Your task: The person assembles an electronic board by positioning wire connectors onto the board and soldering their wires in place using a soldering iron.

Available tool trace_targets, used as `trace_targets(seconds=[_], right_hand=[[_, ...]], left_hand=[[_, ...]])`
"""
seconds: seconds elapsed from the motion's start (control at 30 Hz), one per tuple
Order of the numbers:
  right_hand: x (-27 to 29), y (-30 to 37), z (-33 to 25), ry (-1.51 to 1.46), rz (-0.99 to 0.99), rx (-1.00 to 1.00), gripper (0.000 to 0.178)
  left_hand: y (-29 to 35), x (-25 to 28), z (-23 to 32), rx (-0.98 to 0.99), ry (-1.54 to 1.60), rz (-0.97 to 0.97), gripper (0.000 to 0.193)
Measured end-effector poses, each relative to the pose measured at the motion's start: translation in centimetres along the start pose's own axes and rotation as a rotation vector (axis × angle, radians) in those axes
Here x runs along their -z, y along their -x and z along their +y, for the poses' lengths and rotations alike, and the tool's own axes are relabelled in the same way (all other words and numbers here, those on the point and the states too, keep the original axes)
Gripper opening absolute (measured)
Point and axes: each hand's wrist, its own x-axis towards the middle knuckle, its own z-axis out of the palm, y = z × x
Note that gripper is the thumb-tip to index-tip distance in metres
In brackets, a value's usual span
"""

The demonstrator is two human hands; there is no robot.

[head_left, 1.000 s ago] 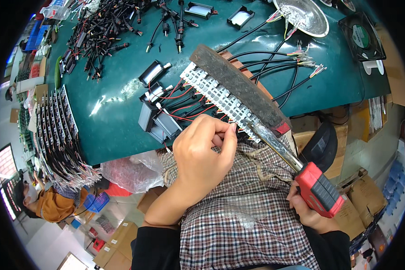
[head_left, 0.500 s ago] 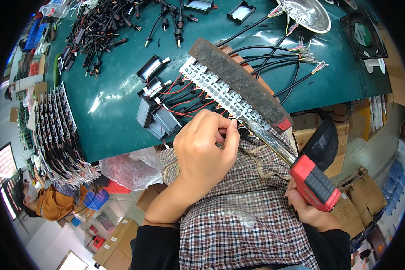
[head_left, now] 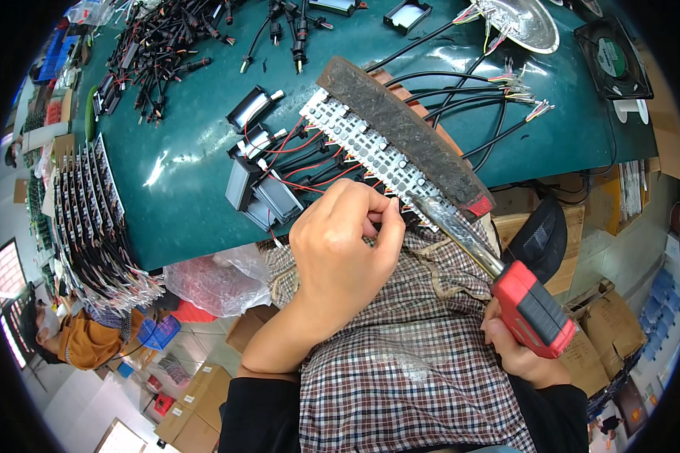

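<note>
My left hand [head_left: 340, 245] is closed in a pinch at the near end of a white strip of small circuit boards [head_left: 370, 151]. What sits between thumb and forefinger is hidden. In my right hand [head_left: 525, 356] is a soldering iron with a red and black handle [head_left: 533, 309]. Its metal shaft [head_left: 461, 234] slants up to the left, and the tip reaches the strip just right of my left fingertips. A dark, worn bar [head_left: 408, 136] lies along the strip's far side. Red and black wires [head_left: 310, 177] run from the strip's near side toward grey housings [head_left: 253, 189].
Black cables [head_left: 453, 94] with bared coloured ends stretch beyond the bar. A metal dish [head_left: 533, 26] and a fan [head_left: 612, 59] stand at the back right. Tangled connectors [head_left: 174, 45] fill the back left; wired boards [head_left: 91, 219] hang over the left edge. Another person [head_left: 91, 340] sits lower left.
The soldering iron's tip has moved slightly up along the strip. My left hand keeps its pinch at nearly the same spot. The whole view has shifted a little.
</note>
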Motion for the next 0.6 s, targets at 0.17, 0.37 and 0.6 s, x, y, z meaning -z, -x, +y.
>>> trace_targets(seconds=[0.17, 0.37, 0.6], right_hand=[[0.58, 0.3, -0.31, -0.056, -0.023, -0.042, 0.019], [0.61, 0.34, -0.18, -0.076, -0.038, -0.075, 0.018], [0.5, 0.8, -0.11, -0.1, 0.02, -0.08, 0.019]], left_hand=[[0.02, -0.01, -0.04, 0.002, -0.002, -0.008, 0.02], [0.04, -0.01, -0.02, -0.002, -0.012, -0.006, 0.019], [0.16, 0.52, 0.31, 0.021, -0.003, -0.012, 0.015]])
